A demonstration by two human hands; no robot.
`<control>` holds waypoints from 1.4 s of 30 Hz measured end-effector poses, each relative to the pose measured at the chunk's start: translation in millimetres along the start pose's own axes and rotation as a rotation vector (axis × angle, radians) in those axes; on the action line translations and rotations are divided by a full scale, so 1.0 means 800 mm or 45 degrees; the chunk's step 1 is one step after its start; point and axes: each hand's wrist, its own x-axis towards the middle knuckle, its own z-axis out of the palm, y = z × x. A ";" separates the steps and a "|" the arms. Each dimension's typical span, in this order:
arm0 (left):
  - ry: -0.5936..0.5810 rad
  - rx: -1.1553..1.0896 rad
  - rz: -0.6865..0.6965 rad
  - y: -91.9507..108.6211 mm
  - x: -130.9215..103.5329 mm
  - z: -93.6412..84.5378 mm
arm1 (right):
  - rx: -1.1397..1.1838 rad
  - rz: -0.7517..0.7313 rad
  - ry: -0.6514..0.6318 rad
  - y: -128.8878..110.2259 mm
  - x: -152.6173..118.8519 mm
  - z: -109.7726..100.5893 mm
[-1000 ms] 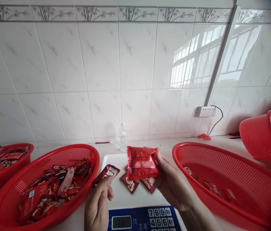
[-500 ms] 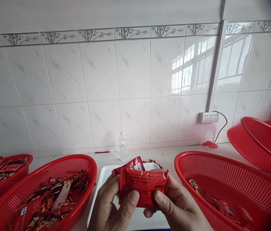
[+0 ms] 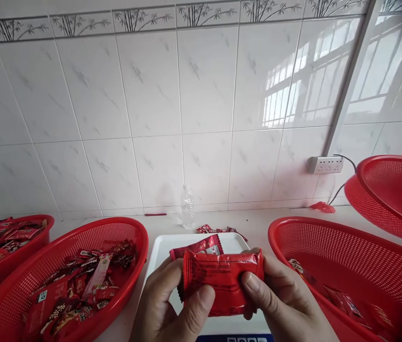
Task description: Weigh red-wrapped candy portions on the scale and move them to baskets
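Between both hands is a red wrapped snack packet (image 3: 224,280), its crimped ends to left and right. My left hand (image 3: 176,294) pinches its left side, thumb on the front. My right hand (image 3: 279,289) grips the right side the same way. A second red packet (image 3: 204,245) with a white patch shows behind the first, near the left fingers; its lower part is hidden. Beneath the hands is a white tray (image 3: 163,244) with a dark blue panel (image 3: 234,338) at its near edge, apparently a scale.
A red basket (image 3: 135,228) of assorted red packets stands at left, another packed basket (image 3: 49,223) beyond it. At right, a red basket (image 3: 275,225) holds a few packets, with more baskets (image 3: 382,166) behind. A clear bottle (image 3: 187,209) and loose packets (image 3: 218,229) lie near the tiled wall.
The view has tilted down and shifted slightly left, showing more of the blue panel and the loose packets behind the tray. Both hands keep hold of the front packet.
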 end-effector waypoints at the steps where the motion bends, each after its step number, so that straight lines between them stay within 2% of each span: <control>1: 0.017 -0.006 -0.006 -0.002 -0.001 0.000 | 0.019 0.012 -0.003 0.000 0.000 0.000; 4: 0.108 -0.031 -0.031 -0.010 -0.008 -0.004 | 0.073 0.072 -0.031 0.000 -0.001 0.000; 6: 0.117 -0.048 -0.052 -0.012 -0.010 -0.006 | 0.101 0.110 -0.052 0.001 -0.002 0.000; 9: 0.055 -0.045 -0.068 -0.004 -0.006 -0.007 | 0.137 0.131 -0.080 0.002 -0.003 -0.001; 13: 0.022 -0.009 -0.035 0.013 0.007 -0.004 | 0.113 0.050 -0.173 0.002 0.000 -0.007; 17: 0.128 -0.084 -0.016 0.015 0.013 -0.003 | -0.054 0.047 -0.216 -0.007 0.006 -0.009; 22: 0.152 -0.142 -0.044 0.011 0.012 -0.003 | -0.375 0.047 -0.247 -0.015 0.007 -0.004; 25: 0.104 -0.154 -0.031 0.015 0.013 0.000 | -0.371 0.029 -0.195 -0.016 0.005 -0.002; 32: -0.127 -0.171 0.015 0.025 0.009 0.009 | -0.208 0.046 -0.135 -0.023 0.000 0.001; 42: -0.124 -0.116 0.020 0.027 0.010 0.011 | -0.318 -0.027 -0.191 -0.021 0.005 -0.003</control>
